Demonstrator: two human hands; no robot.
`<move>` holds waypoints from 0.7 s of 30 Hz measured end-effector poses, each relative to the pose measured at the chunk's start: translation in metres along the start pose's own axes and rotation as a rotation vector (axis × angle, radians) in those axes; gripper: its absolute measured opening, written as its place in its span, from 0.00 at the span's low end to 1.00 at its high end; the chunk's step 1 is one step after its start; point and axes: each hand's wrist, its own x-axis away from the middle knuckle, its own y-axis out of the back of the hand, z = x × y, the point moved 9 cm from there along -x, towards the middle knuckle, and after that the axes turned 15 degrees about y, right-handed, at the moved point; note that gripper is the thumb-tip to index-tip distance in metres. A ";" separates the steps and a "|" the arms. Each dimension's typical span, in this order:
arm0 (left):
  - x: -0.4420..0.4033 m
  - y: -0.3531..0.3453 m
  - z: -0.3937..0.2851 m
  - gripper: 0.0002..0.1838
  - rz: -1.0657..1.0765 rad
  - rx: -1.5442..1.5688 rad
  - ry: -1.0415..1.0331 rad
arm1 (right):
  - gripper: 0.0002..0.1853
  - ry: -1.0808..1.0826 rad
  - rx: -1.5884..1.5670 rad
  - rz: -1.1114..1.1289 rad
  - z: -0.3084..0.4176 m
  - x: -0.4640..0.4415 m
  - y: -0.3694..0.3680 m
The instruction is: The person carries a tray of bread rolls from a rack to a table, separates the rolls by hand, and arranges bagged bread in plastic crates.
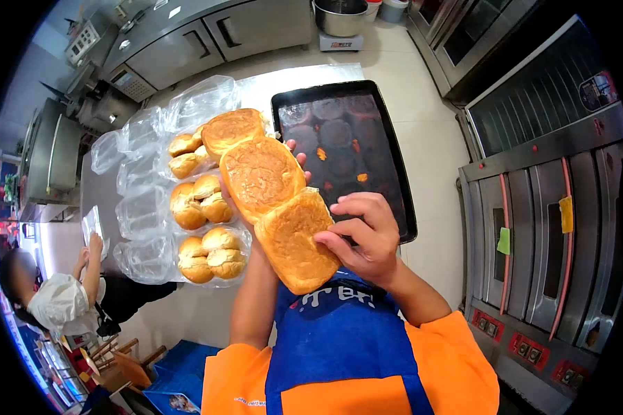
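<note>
A row of three joined golden-brown bread buns (262, 176) lies across my left hand (299, 156), which supports it from below. Only its fingertips and part of its side show past the bread. At the right edge of the nearest bun, my right hand (367, 238) has its thumb and fingers bent around the edge, touching it. Just behind, a black baking tray (401, 190) holds a few orange crumbs. On the left are clear plastic clamshell boxes (142, 218), and several of them hold clusters of round buns (204, 200).
The steel table (100, 187) carries the boxes and tray. On the right stands a steel oven (533, 228) with red handles. Another person (59, 297) handles a clear plastic piece at the left. A blue crate (180, 377) sits low, and a pot (340, 17) rests on a scale.
</note>
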 end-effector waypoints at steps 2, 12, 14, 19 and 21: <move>0.002 -0.016 0.004 0.54 -0.089 -0.093 -0.063 | 0.11 0.019 0.083 0.012 0.000 -0.006 -0.004; 0.026 -0.071 -0.027 0.58 -0.375 -0.460 -0.441 | 0.60 0.061 -0.193 0.101 0.018 0.021 -0.020; 0.035 -0.103 -0.015 0.66 -0.232 -0.434 -0.502 | 0.58 0.080 -0.220 0.004 0.014 0.025 -0.013; 0.054 -0.134 -0.036 0.77 -0.094 -0.732 -0.598 | 0.59 -0.585 -1.033 -0.388 -0.019 0.059 -0.007; 0.063 -0.122 -0.046 0.80 -0.131 -0.734 -0.537 | 0.53 -0.597 -0.962 -0.315 -0.027 0.050 -0.006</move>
